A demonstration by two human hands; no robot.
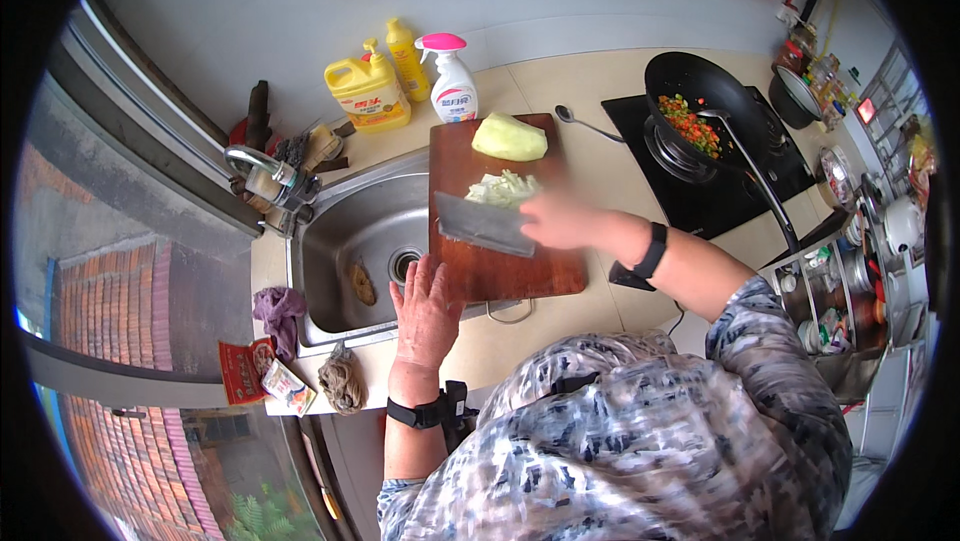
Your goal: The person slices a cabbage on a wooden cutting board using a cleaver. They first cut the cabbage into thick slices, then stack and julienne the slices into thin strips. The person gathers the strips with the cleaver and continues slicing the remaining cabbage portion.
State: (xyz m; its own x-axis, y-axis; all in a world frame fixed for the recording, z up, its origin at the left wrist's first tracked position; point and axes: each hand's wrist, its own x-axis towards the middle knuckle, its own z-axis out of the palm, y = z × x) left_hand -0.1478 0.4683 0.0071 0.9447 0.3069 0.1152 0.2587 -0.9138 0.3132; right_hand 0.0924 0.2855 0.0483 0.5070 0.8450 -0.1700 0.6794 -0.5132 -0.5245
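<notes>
My right hand (559, 222), blurred, grips a cleaver (484, 224) whose broad blade lies over the wooden cutting board (510, 271). Just beyond the blade is a pile of pale green cut strips (502, 189). A larger peeled piece of a pale green vegetable (510, 137) rests at the board's far end. My left hand (427, 308) is spread with its fingers apart at the board's left edge, over the near rim of the sink; it holds nothing. The cleaver's handle is hidden in my right hand.
The board partly overlaps a steel sink (322, 263) with a faucet (262, 166). Behind stand yellow bottles (371, 94) and a spray bottle (454, 87). A spoon (585, 123) lies right of the board. On the gas stove (637, 128), a black wok (694, 79) holds chopped red and green pieces and a ladle.
</notes>
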